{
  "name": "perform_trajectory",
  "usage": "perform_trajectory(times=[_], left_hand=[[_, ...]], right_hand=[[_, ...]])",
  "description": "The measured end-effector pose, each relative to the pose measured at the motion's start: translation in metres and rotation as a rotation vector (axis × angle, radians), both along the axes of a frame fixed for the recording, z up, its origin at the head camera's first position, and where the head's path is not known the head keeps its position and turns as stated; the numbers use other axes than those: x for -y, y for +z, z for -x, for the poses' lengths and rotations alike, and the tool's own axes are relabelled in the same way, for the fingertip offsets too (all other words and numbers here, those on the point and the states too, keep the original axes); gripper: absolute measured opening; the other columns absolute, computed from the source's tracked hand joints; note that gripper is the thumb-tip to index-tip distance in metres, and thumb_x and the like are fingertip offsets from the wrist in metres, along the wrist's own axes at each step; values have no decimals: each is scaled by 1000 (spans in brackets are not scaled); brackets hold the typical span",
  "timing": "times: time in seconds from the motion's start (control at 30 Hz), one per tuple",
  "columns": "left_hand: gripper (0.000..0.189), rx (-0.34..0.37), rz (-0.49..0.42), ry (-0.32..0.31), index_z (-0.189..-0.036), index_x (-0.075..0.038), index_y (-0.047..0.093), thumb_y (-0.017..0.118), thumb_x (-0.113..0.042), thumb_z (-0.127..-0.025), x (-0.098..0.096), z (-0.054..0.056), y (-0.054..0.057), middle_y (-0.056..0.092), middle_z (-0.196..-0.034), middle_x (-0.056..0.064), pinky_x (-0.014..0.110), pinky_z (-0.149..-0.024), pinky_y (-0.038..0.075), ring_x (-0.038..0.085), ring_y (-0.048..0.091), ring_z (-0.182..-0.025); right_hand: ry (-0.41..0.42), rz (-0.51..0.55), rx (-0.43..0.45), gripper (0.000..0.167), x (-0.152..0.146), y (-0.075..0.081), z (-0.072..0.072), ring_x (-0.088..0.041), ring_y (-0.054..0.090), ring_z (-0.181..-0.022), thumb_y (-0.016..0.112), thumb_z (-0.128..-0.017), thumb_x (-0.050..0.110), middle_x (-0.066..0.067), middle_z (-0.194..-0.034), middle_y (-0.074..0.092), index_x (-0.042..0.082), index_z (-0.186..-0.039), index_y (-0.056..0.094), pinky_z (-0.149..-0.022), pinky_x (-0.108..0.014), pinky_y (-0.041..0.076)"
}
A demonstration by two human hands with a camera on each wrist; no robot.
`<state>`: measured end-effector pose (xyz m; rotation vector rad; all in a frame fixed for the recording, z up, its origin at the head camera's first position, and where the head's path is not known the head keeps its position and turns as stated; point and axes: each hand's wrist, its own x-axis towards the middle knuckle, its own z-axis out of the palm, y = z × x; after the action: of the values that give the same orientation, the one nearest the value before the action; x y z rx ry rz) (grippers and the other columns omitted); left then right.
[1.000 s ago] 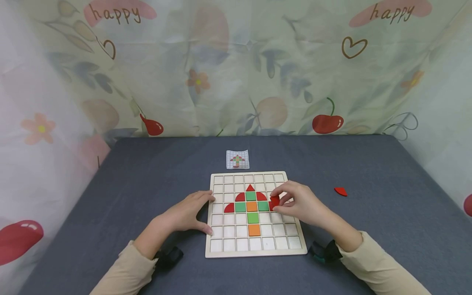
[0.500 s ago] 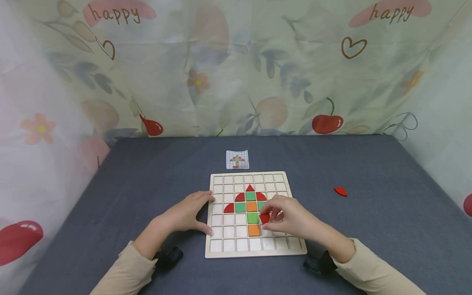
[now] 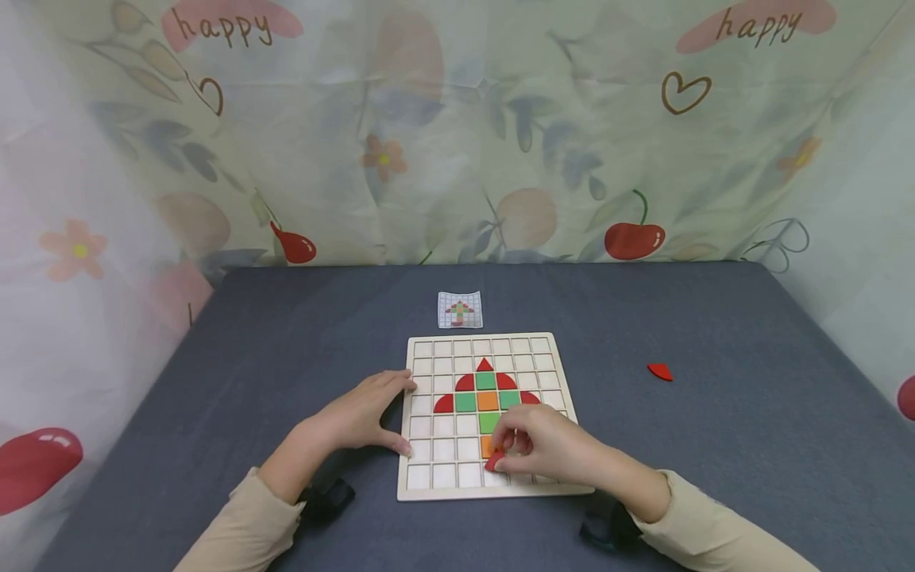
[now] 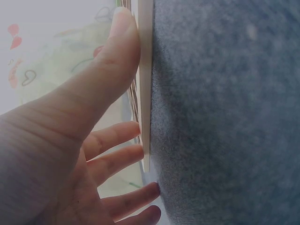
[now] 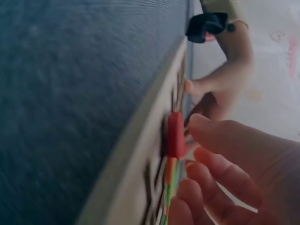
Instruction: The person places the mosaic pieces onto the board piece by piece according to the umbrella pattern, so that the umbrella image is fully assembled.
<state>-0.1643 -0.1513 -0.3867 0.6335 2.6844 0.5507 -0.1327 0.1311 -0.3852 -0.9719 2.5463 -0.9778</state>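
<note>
A wooden grid board holds several coloured tiles: a red triangle, red quarter circles, green squares and orange squares. My right hand pinches a red quarter-circle tile between thumb and fingers, just below the lower orange square. In the right wrist view that red tile shows edge-on right at the board's surface. My left hand rests against the board's left edge, thumb and fingers spread. The left wrist view shows its thumb along the wooden edge.
A small printed pattern card lies behind the board. Another red quarter circle lies on the dark cloth-covered table to the right. A patterned curtain hangs beyond the table's back edge.
My right hand has moved from the board's right side down and left, carrying a red tile. A red quarter circle now shows in the cell right of the right-hand green square. The left hand stays put.
</note>
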Motion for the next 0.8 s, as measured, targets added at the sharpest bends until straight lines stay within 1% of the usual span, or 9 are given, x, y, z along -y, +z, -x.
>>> perform_trajectory(times=[0.2, 0.3, 0.53, 0.8], left_hand=[[88, -6, -2, -5, -135, -8, 44, 81, -45, -65, 0, 1, 1, 34, -149, 13, 48, -112, 30, 31, 30, -138], [88, -3, -1, -2, -135, -8, 44, 81, -45, -65, 0, 0, 1, 34, -149, 13, 48, -112, 30, 31, 30, -138], [87, -7, -2, -9, -135, -8, 44, 81, -45, -66, 0, 0, 1, 35, -149, 13, 48, -111, 31, 31, 31, -138], [88, -8, -15, -16, -135, -7, 44, 81, -46, -65, 0, 1, 2, 35, -149, 14, 49, -110, 31, 32, 31, -138]], right_hand=[[14, -30, 44, 13, 3, -2, -2, -2, 50, -66, 76, -77, 18, 6, -75, 58, 16, -86, 68, -59, -16, 45], [18, -41, 51, 13, 4, -2, -2, -1, 50, -66, 76, -77, 17, 7, -75, 58, 16, -87, 68, -60, -16, 45], [35, -46, 5, 11, 5, -4, -2, 0, 49, -66, 75, -76, 14, 7, -75, 58, 16, -86, 69, -61, -15, 44], [80, -44, -25, 13, 7, -4, -4, 0, 49, -67, 73, -76, 11, 7, -74, 59, 16, -87, 72, -62, -13, 43]])
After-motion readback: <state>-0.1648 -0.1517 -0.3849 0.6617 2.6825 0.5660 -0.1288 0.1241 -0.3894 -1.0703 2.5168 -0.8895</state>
